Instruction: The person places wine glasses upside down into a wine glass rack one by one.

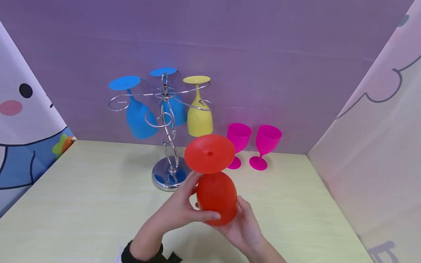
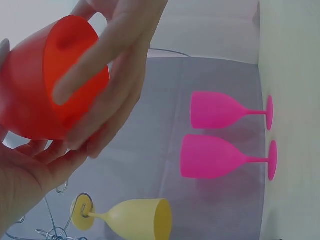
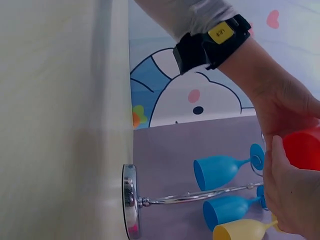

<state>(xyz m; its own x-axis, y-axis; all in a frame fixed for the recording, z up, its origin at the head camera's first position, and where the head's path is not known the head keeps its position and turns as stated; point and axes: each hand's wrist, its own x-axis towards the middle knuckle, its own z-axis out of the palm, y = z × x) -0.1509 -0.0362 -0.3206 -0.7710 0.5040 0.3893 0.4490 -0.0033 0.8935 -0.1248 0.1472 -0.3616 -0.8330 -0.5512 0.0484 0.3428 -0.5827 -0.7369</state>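
Note:
A red plastic goblet is held upside down, foot up, in front of a chrome glass rack. My left hand grips its bowl from the left, thumb across the near side. From the lower right my right hand holds the bowl near the rim. In the left wrist view, right-hand fingers reach across the mouth of the red goblet. Two blue goblets and a yellow goblet hang upside down by their feet from the rack's wire arms.
Two pink goblets stand upright on the pale table, right of the rack and close to the purple backdrop. Printed cloth panels flank the table. Two curled rack arms reach toward the front.

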